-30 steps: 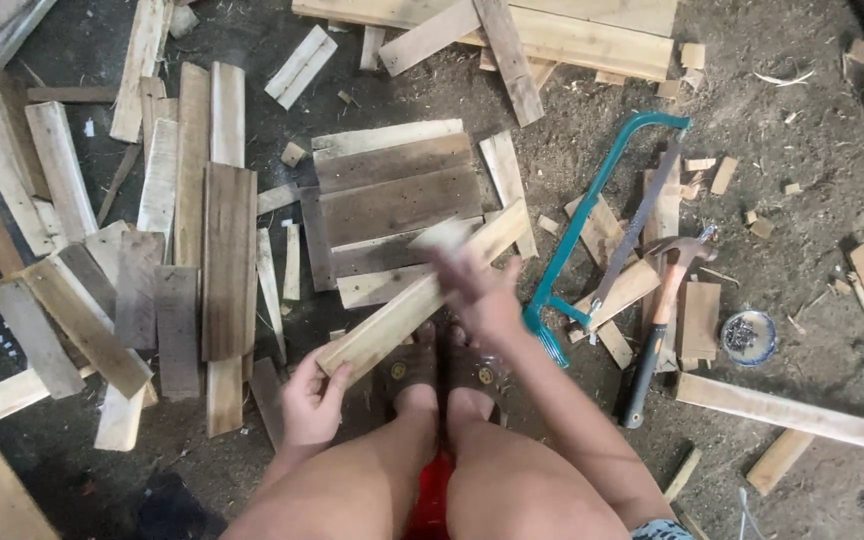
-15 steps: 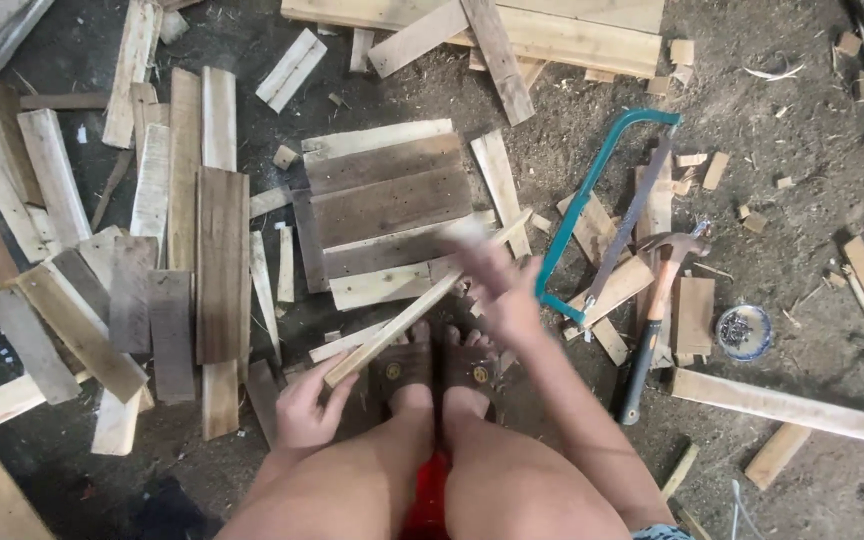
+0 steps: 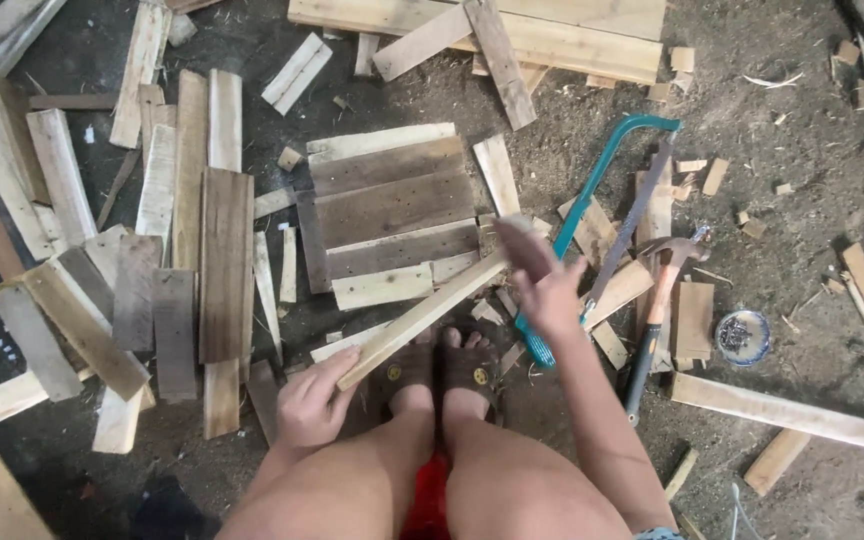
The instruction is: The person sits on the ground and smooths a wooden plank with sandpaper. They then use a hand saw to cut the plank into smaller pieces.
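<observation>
A: So, what do the hands hold?

B: The left hand (image 3: 314,405) grips the near end of a slat (image 3: 422,318), fingers wrapped round it. The slat is long, pale and thin, and it slants up and away to the right, above the sandalled feet (image 3: 442,372). The right hand (image 3: 542,283) is at its far end with fingers stretched out. That hand is blurred, so I cannot tell whether it grasps the slat or only rests against it.

A: How would one handle it well?

B: In my judgement, keep the near grip firm and steady the far end, since a strip this thin could flex or twist. Watch for splinters too, as the edges look rough-sawn.

A: What lies around?

B: Just beyond the slat sits a panel (image 3: 392,205) of flat boards laid side by side, some grey and weathered, some pale. To the right, near the right hand, lies a saw (image 3: 602,190) with a teal frame and thin blade. Beside it is a hammer (image 3: 657,300) with a wooden shaft, dark grip and claw head. Further right is a small round tin (image 3: 742,335) of what look like nails.

A: And the ground?

B: Dark, packed dirt (image 3: 782,130), strewn with offcuts. More planks (image 3: 182,180) lie in loose rows on the left, in mixed lengths.
</observation>
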